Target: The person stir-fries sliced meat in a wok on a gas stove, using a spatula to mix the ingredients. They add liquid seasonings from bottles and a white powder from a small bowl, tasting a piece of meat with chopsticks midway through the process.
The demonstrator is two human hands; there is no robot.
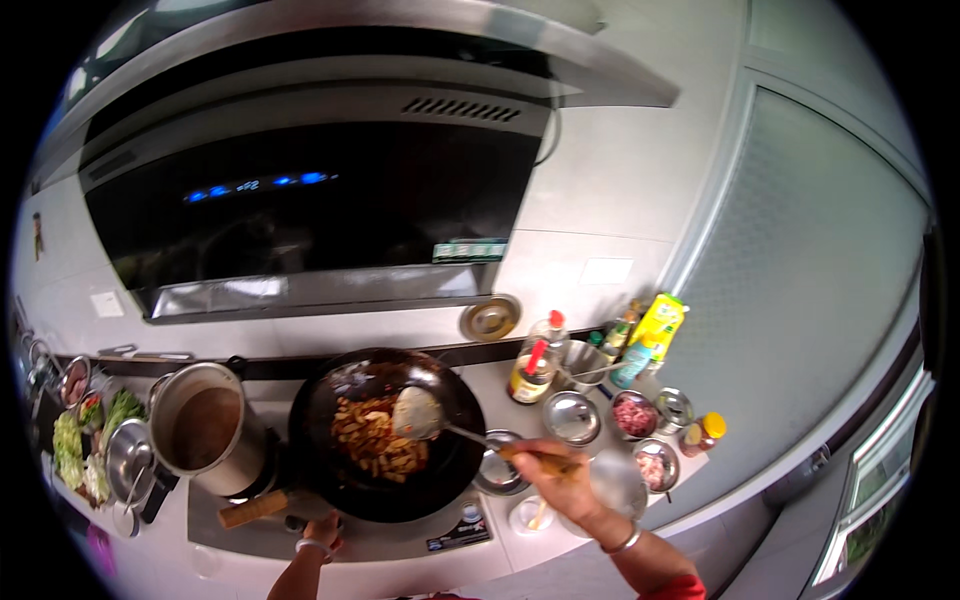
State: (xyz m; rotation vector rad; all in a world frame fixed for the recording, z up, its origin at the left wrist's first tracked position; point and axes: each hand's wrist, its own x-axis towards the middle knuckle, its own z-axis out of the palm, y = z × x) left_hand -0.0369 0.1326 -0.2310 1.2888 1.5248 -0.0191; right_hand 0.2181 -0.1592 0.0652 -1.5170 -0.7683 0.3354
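A dark wok [310, 450] sits on the right side of the stove, with browned, chopped food [372, 440] heaped in its middle. My right hand [560, 485] grips the wooden handle of a metal wok spatula [418, 413]. The spatula's blade rests over the food, smeared with bits of it. Low at the stove's front edge, my left hand [322, 533] has its fingers curled at a stove knob, which the hand mostly covers. Close by on its left, the wok's wooden handle [252, 510] sticks out toward me.
A tall metal pot [240, 445] of brownish liquid stands left of the wok. Beyond it are leafy vegetables [68, 450] and a steel bowl [122, 465]. On the right counter stand bottles [530, 378], a bowl of raw meat [634, 414] and several metal dishes. A range hood [320, 200] hangs above.
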